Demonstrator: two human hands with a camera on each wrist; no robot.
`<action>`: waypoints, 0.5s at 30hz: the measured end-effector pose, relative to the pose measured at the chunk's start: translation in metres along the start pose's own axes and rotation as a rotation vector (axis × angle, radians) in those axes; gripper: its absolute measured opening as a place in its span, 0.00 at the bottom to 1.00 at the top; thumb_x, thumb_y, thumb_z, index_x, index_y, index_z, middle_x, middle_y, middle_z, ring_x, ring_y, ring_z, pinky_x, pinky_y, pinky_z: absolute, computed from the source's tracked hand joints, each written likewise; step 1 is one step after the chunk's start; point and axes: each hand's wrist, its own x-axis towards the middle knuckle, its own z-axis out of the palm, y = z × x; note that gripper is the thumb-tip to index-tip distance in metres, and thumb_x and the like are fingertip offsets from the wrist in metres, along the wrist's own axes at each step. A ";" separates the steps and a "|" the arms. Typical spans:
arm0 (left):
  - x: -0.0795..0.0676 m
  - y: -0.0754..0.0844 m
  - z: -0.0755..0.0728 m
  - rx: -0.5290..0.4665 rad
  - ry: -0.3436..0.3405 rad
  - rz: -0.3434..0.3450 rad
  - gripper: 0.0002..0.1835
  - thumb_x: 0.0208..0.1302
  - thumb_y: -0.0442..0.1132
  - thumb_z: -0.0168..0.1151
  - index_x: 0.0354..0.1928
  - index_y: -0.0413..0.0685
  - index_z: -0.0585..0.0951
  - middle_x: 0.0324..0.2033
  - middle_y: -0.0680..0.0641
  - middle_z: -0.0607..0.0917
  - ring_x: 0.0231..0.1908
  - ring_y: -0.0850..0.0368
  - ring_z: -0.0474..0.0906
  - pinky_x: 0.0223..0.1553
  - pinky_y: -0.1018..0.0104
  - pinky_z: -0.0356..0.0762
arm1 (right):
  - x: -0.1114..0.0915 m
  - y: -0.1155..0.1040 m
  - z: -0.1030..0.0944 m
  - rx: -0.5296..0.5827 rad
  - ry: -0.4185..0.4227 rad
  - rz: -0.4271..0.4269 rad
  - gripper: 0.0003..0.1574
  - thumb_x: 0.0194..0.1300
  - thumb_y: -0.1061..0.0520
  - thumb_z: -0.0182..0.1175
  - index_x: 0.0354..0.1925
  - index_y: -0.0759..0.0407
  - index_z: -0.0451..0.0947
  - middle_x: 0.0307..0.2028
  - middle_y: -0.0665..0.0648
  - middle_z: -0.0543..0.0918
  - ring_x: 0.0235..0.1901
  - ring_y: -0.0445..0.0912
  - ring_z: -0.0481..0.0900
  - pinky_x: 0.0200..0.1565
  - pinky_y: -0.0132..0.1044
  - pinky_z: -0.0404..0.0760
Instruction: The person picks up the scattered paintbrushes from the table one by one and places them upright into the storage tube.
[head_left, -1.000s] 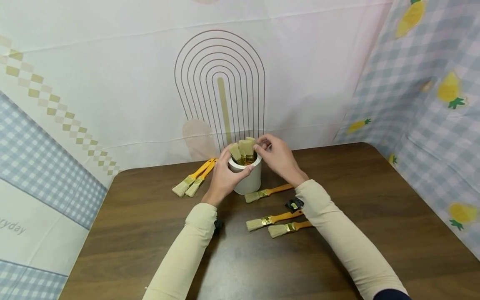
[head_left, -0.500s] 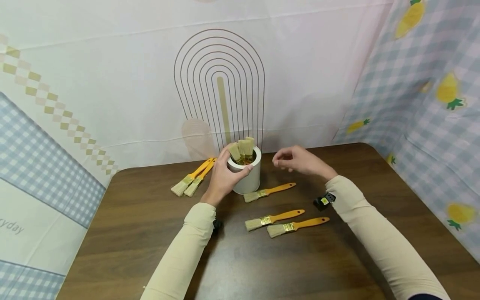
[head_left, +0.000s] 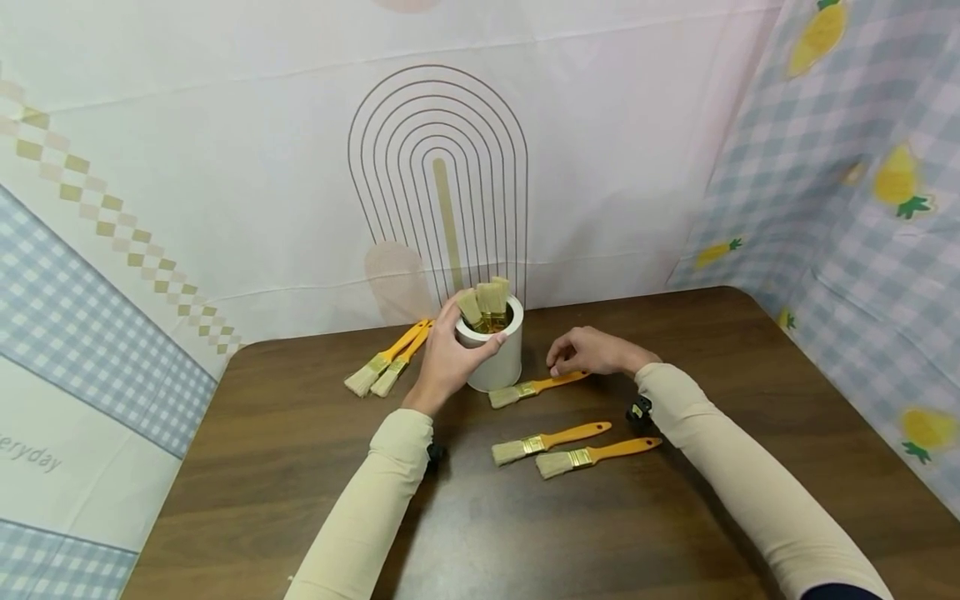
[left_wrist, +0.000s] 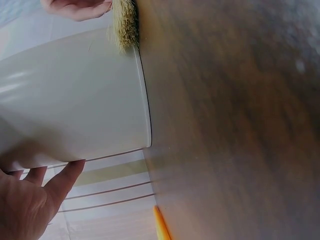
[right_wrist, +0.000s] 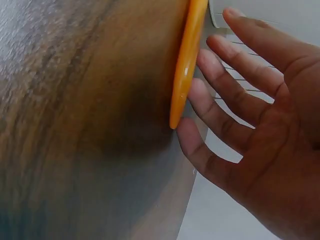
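On the near part of the brown table [head_left: 300,483], taking the container as clock centre and twelve as the wall, the nearest brush [head_left: 600,454] lies flat between four and five o'clock. The second brush [head_left: 555,437] lies just beyond it at about five, near it but apart. Both have bristles toward nine and orange handles toward three. The third brush [head_left: 537,386] lies at four, its bristle end just beside the container's base.

The right hand [head_left: 592,350] is low over the third brush's handle end, fingers loosely bent and gripping nothing; contact with the handle cannot be confirmed. The left hand [head_left: 450,354] grips the white container [head_left: 498,367] from the nine o'clock side, thumb on the near rim. The container stands upright and holds brushes bristles up [head_left: 491,300]; at least three heads show.

At nine, two more brushes [head_left: 386,358] lie side by side, bristles toward eight. At twelve hangs a white cloth [head_left: 262,183] printed with arches.
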 end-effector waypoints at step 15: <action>0.001 -0.002 0.001 0.016 0.004 -0.007 0.40 0.58 0.53 0.79 0.72 0.57 0.76 0.73 0.55 0.71 0.66 0.53 0.74 0.63 0.53 0.75 | 0.005 -0.017 0.018 -0.064 -0.103 -0.072 0.05 0.69 0.55 0.72 0.38 0.53 0.84 0.29 0.49 0.79 0.28 0.40 0.73 0.34 0.35 0.73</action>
